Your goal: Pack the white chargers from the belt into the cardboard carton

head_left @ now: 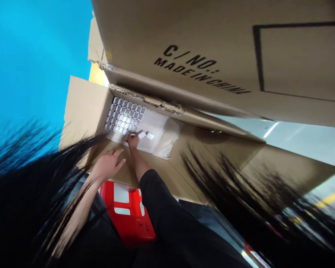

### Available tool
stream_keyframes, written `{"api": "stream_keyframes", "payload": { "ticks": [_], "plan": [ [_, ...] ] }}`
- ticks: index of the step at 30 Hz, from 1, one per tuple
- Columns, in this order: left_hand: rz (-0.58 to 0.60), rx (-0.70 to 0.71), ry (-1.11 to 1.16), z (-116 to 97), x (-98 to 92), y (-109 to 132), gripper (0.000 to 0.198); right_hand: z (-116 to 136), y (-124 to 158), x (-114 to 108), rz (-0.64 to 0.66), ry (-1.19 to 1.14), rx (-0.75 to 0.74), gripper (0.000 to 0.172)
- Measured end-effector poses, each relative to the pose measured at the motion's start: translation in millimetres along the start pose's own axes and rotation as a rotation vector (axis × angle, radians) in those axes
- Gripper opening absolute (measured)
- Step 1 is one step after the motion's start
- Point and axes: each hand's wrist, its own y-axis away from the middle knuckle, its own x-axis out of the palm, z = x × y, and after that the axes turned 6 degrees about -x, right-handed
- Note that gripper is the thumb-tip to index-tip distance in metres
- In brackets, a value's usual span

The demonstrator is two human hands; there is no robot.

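I look down into a big open cardboard box [83, 108]. At its bottom lie rows of several small clear plastic cases [125, 114] on a white sheet [159, 128]. My right hand [133, 140], in a black sleeve, reaches deep inside and touches the nearest row; two small white pieces [146, 135] lie at its fingertips. Whether it grips one I cannot tell. My left hand [108, 165] rests flat with fingers apart on the box's near wall, holding nothing.
A large cardboard flap [212, 56] printed "C/NO.: MADE IN CHINA" hangs over the box at the top right. A red plastic crate [128, 212] stands below my arms. Dark hair blurs both lower sides. A blue surface [30, 56] fills the left.
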Motion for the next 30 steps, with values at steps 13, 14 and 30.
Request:
{"api": "stream_keyframes", "payload": {
  "ticks": [13,14,30],
  "plan": [
    [-0.002,-0.018,0.003,0.7,6.4,-5.4,0.051,12.2,12.7,-27.0,0.195,0.235,-0.270,0.037],
    [-0.009,-0.013,0.008,1.4,7.2,-5.5,0.051,19.0,12.0,-23.4,0.221,0.267,-0.283,0.039],
    [-0.003,-0.025,-0.015,-0.8,3.4,-2.4,0.050,27.6,32.5,-29.4,0.411,0.464,-0.305,0.033]
  ]
}}
